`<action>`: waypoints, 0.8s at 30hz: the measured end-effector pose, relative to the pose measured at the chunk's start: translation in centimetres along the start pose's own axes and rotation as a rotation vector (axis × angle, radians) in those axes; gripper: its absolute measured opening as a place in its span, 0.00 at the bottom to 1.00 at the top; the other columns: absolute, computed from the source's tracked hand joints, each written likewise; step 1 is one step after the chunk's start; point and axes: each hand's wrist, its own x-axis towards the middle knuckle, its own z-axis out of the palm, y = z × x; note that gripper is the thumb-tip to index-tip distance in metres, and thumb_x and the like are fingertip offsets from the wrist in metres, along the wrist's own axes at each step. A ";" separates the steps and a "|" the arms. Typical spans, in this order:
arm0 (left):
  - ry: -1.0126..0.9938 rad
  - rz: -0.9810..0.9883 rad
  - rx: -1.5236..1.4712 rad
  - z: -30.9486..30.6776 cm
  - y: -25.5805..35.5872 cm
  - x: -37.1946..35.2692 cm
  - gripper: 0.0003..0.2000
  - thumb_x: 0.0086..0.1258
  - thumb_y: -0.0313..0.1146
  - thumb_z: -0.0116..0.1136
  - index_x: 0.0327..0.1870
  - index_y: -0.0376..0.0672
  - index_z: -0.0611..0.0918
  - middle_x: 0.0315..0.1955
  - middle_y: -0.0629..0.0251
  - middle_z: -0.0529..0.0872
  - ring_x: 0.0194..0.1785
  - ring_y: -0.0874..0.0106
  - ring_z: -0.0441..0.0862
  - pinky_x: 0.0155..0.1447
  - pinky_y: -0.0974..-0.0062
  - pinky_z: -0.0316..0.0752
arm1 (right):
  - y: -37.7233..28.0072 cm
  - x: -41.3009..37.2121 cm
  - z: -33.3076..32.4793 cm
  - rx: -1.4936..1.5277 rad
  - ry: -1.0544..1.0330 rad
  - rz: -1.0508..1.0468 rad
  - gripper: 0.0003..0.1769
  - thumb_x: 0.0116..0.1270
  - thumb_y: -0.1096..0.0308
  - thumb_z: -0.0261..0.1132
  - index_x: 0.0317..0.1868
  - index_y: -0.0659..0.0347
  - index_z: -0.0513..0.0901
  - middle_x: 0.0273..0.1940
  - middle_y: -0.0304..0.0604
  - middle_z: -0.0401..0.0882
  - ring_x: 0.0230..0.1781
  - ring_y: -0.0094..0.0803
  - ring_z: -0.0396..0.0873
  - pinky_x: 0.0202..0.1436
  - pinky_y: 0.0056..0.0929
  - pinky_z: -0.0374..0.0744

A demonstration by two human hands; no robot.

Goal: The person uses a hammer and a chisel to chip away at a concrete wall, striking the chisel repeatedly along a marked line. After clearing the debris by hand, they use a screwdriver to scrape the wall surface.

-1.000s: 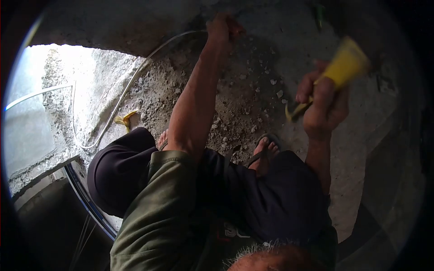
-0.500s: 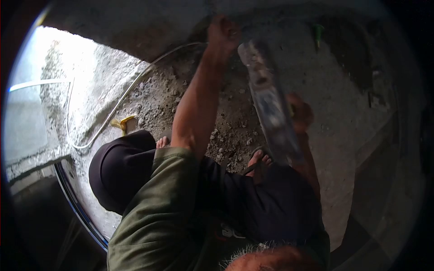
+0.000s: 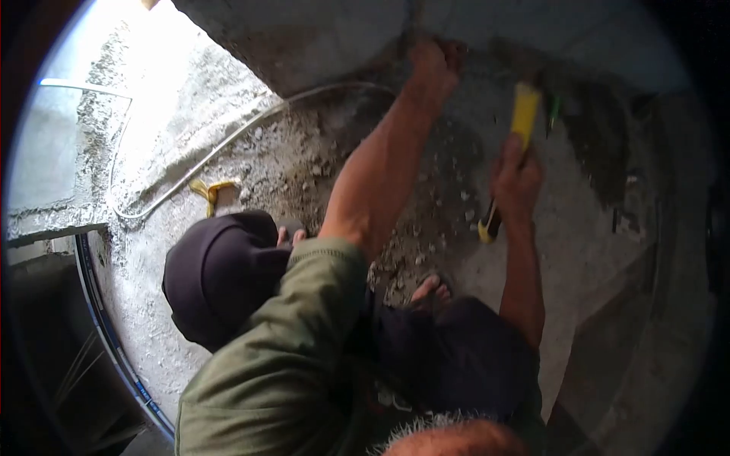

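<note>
My right hand is wrapped round the handle of a hammer. The handle is yellow above the fist, black with a yellow end below it; the head at the far end is dark and blurred. Up against the base of the concrete wall, my left hand is closed, its fingers curled. Whatever it grips is hidden in shadow. A pale cable curves across the floor and ends close to my left wrist.
Broken rubble lies between my feet and the wall. A yellow peel-like thing rests on the floor at left. A green slim object is near the wall at right. Dark pipes run along the lower left edge.
The hammer, raised near the camera as a large blur, has swung away toward the wall. My left hand stays at the wall. The view has shifted slightly.
</note>
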 end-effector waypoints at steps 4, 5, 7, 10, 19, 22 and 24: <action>-0.035 -0.042 0.127 3.5 -0.7 -0.7 0.09 0.63 0.31 0.40 0.22 0.41 0.67 0.22 0.58 0.73 0.14 0.72 0.60 0.17 0.74 0.58 | -9.0 2.5 -6.2 0.446 0.192 -0.190 0.29 0.71 0.41 0.42 0.32 0.60 0.72 0.17 0.39 0.68 0.14 0.27 0.65 0.18 0.28 0.69; -0.032 -0.034 0.110 4.0 -0.9 -0.6 0.08 0.61 0.30 0.39 0.22 0.41 0.67 0.22 0.57 0.73 0.14 0.72 0.60 0.17 0.74 0.57 | -10.0 3.3 -6.5 0.562 0.284 -0.295 0.30 0.70 0.39 0.40 0.31 0.59 0.72 0.16 0.40 0.67 0.13 0.28 0.64 0.17 0.28 0.69; -0.045 -0.019 0.092 4.8 -0.5 0.0 0.08 0.60 0.29 0.39 0.21 0.40 0.67 0.22 0.56 0.72 0.14 0.72 0.60 0.17 0.75 0.57 | -9.0 4.4 -5.0 0.704 0.342 -0.488 0.32 0.69 0.37 0.39 0.30 0.59 0.71 0.16 0.40 0.67 0.13 0.29 0.66 0.17 0.29 0.70; -0.045 -0.085 0.068 5.0 -0.2 -0.8 0.07 0.60 0.28 0.38 0.21 0.41 0.67 0.21 0.57 0.72 0.14 0.72 0.60 0.17 0.76 0.56 | -3.7 3.8 -2.0 0.074 0.189 -0.486 0.29 0.70 0.43 0.47 0.27 0.61 0.75 0.16 0.39 0.70 0.16 0.28 0.68 0.20 0.29 0.69; 0.020 0.032 0.074 5.4 -0.3 -0.2 0.08 0.61 0.27 0.35 0.21 0.42 0.65 0.22 0.57 0.72 0.15 0.73 0.59 0.16 0.77 0.55 | -12.0 5.0 -8.6 0.525 0.222 -0.397 0.28 0.71 0.42 0.44 0.31 0.59 0.74 0.16 0.39 0.66 0.14 0.25 0.66 0.19 0.28 0.70; 0.039 -0.049 0.058 5.8 0.1 -0.6 0.09 0.62 0.27 0.36 0.21 0.41 0.66 0.22 0.57 0.72 0.15 0.73 0.59 0.16 0.77 0.55 | -10.6 6.0 -7.1 0.817 0.246 -0.574 0.29 0.71 0.41 0.42 0.34 0.59 0.73 0.16 0.42 0.66 0.13 0.29 0.67 0.19 0.30 0.71; -0.012 -0.085 0.047 5.2 0.0 -0.3 0.09 0.64 0.28 0.38 0.21 0.42 0.66 0.21 0.59 0.72 0.16 0.73 0.60 0.16 0.77 0.56 | -2.9 5.7 -4.1 0.105 0.360 -0.903 0.28 0.70 0.42 0.46 0.36 0.60 0.75 0.16 0.41 0.67 0.13 0.33 0.69 0.20 0.32 0.71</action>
